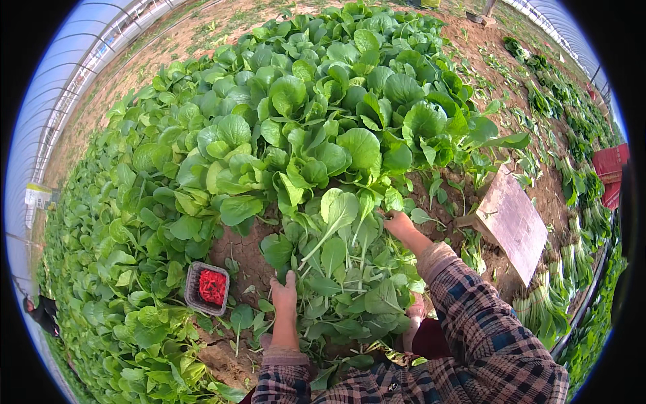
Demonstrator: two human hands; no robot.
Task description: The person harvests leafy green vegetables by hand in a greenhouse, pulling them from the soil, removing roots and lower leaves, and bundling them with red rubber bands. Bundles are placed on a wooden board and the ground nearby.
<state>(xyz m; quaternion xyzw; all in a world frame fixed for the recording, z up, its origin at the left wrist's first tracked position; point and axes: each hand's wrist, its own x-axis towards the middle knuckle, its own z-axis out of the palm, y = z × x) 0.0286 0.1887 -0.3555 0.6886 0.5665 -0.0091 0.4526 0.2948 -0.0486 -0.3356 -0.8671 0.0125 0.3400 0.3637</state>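
My left hand (284, 298) is low over the soil, thumb and fingers pointing away from me. An upright dark green leaf (277, 251) rises at its fingertips; whether they grip it is unclear. My right hand (402, 228) reaches in at the near edge of the standing leafy greens (358, 149), its fingertips partly hidden among leaves and stems. Between both hands spreads a loose pile of picked leaves (330, 278), pale stems showing on top. Left of my left hand, a clear plastic tray (190, 291) contains small red strips (212, 287).
A low stool with a flat board top (515, 224) stands right of my right arm. Beyond it lie rows of tied bundles of greens (568, 262) and a red crate (610, 169). Dense plants (116, 242) grow along the left. A person in dark clothing (43, 313) is at the far left.
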